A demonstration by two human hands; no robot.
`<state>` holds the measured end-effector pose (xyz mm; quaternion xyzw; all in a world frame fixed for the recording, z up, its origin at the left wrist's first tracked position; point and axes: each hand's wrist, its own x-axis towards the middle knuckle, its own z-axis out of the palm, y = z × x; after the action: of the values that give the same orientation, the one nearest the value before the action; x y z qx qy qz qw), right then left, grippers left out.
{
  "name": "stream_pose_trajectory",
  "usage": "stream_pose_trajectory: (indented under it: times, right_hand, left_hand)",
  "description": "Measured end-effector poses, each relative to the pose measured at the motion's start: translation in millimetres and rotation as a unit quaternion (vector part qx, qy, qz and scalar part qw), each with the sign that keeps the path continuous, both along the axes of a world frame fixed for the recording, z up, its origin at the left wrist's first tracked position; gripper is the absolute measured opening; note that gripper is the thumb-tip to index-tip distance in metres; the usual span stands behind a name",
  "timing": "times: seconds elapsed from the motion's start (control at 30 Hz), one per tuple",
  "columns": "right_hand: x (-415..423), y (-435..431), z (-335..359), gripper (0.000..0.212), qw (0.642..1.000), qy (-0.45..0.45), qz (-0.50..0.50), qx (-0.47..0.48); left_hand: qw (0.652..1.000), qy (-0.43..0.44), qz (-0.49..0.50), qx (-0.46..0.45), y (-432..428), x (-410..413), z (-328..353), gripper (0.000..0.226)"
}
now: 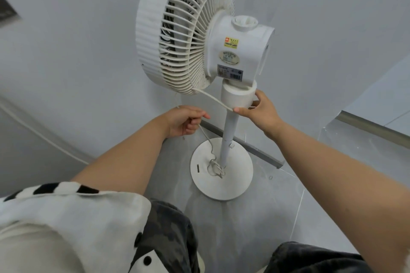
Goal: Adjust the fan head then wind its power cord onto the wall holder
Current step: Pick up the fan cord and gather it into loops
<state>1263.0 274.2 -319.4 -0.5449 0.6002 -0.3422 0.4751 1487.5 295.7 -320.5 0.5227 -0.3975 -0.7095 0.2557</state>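
Left hand (185, 121) grips the power cord (213, 98); right hand (260, 111) pinches it

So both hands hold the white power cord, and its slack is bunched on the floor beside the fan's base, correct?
Not quite. The head view shows the slack bunched on the fan's round base itself, at the foot of the pole, not on the floor beside it. The rest stands: left hand and right hand both hold the white power cord.
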Motion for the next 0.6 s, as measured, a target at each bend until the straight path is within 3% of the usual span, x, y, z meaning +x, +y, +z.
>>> stream_pose_trajectory:
  times: [0.27, 0.6]
  right_hand:
    - [-15.8, 7.9, 4.3, 0.070, 0.997, 0.052, 0.011, 0.064]
    - [-51.0, 35.0, 15.9, 0.028, 0.985, 0.129, 0.028, 0.113]
  left_hand:
    - [0.998, -0.047, -0.041, 0.015, 18.3, -22.5, -7.3, 0.021]
    - [0.992, -0.085, -0.095, -0.011, 24.5, -50.5, 10.3, 0.028]
